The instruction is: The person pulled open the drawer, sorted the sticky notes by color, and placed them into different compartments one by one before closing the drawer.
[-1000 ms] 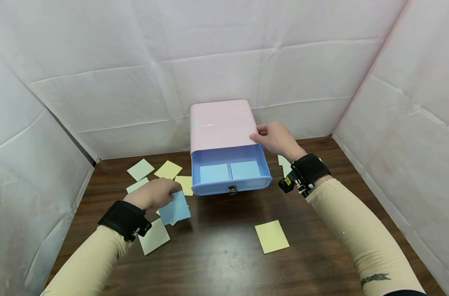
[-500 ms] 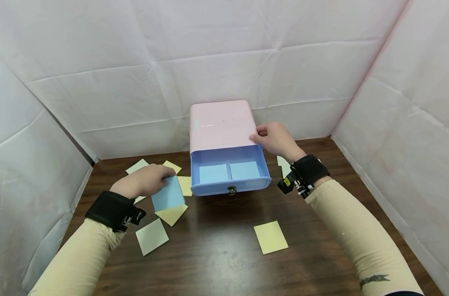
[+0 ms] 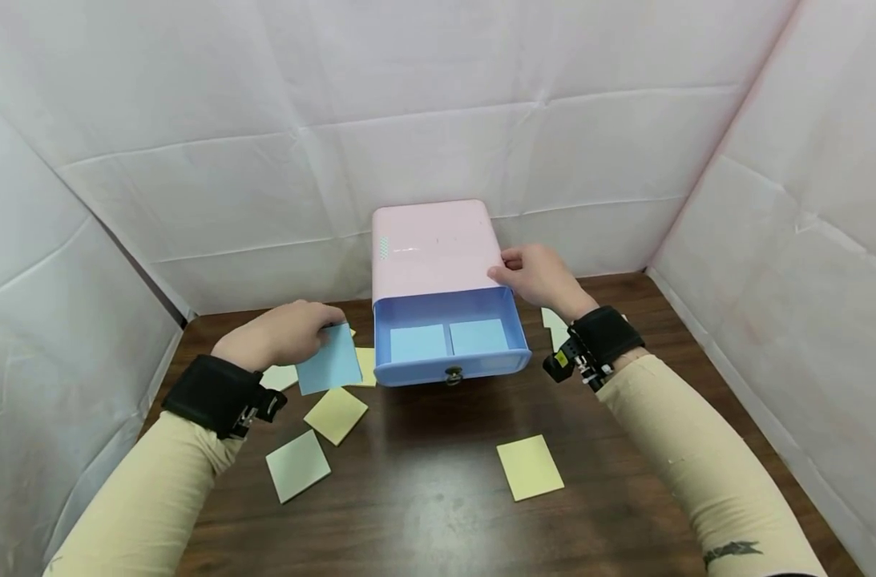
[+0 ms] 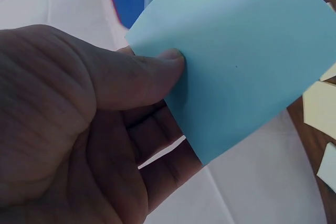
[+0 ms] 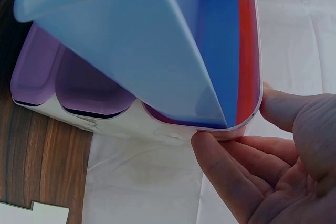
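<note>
A pink drawer box (image 3: 433,247) stands at the back of the dark wooden table (image 3: 423,497), its blue drawer (image 3: 448,365) pulled out with two blue sticky notes (image 3: 446,340) lying inside. My left hand (image 3: 288,332) pinches a blue sticky note (image 3: 329,362) (image 4: 247,66) between thumb and fingers, held above the table just left of the drawer. My right hand (image 3: 534,274) grips the front right corner of the pink box (image 5: 231,124), thumb on top and fingers at the side.
Yellow notes (image 3: 336,414) (image 3: 530,467) and pale green notes (image 3: 297,465) lie scattered on the table, mostly at the left. Another pale note (image 3: 555,324) lies right of the box. White sheet walls enclose the table on three sides.
My left hand has lifted the blue note off the table and carried it up and toward the drawer, uncovering a yellow note. The right hand has stayed on the box.
</note>
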